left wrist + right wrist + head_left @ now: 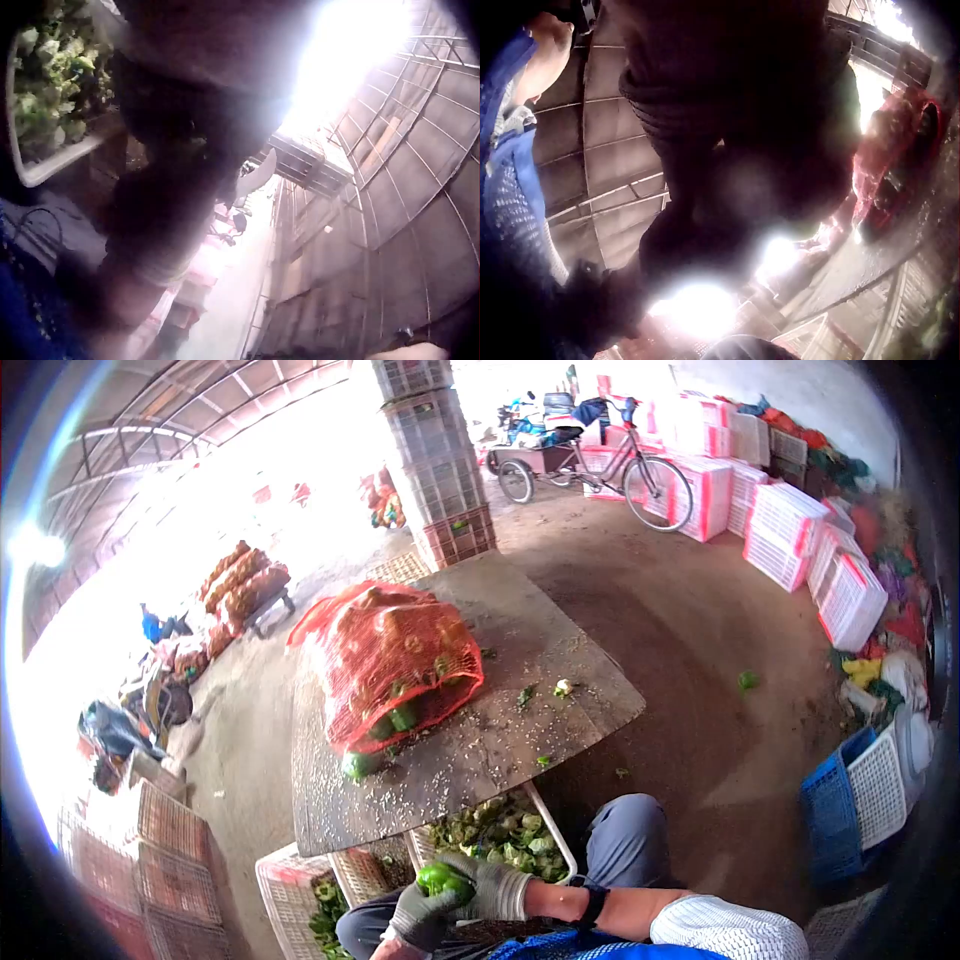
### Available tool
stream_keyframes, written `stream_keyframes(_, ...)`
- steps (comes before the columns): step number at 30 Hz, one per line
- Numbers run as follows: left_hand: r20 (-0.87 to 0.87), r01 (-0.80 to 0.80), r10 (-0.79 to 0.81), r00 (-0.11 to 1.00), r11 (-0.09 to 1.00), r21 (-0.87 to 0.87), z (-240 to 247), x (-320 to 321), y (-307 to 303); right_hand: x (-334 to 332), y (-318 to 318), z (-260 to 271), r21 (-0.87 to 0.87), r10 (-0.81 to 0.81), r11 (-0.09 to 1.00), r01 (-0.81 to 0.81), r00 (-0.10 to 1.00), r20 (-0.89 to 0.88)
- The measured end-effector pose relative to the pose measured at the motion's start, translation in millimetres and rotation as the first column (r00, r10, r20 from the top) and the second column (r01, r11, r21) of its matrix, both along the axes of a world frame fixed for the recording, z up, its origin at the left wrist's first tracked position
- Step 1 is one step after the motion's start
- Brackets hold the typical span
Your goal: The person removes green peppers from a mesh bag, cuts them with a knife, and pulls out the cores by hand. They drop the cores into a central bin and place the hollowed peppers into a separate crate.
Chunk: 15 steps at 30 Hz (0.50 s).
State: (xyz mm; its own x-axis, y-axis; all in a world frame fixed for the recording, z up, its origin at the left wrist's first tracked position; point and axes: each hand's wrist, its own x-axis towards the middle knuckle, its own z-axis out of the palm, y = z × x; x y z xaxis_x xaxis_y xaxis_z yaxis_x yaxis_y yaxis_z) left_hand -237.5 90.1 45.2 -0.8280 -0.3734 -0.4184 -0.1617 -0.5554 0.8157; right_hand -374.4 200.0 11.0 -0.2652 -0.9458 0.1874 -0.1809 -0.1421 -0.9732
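Observation:
Low over my lap, my gloved left hand [418,920] holds a shiny green bell pepper [442,878] in its curled fingers. My gloved right hand [500,890] comes in from the right, close against the pepper. A pale, curved knife blade [259,174] juts from the right hand's fingers in the left wrist view; its handle is hidden. Both hands appear as dark shapes in the wrist views. Ahead, a red mesh sack [390,650] lies on the board table, its mouth toward me with green peppers [402,717] inside. Another pepper [360,764] lies at its mouth.
Beneath the table's [560,720] near edge stands a crate [550,830] of green trimmings, with another crate [285,880] beside it. Pale seeds and green scraps litter the tabletop. Stacked crates [150,850], a tricycle [600,460] and a blue basket [835,810] stand around.

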Motion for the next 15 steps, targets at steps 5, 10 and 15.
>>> stream_keyframes(5,0.074,0.202,-0.201,0.977,0.979,-0.009,-45.8,26.8,-5.3,18.1,13.8,-26.0,-0.032,0.089,0.996,-0.085,0.979,0.184)
stream_keyframes(10,-0.054,0.01,-0.025,0.998,0.965,-0.262,-33.9,5.6,33.3,11.9,29.8,-31.4,-0.174,0.086,0.984,-0.041,0.961,0.264)
stream_keyframes(15,0.03,0.025,-0.02,0.999,0.984,-0.179,11.0,-11.1,53.2,-10.3,39.0,-4.2,-0.344,-0.044,0.938,0.027,0.998,-0.043)
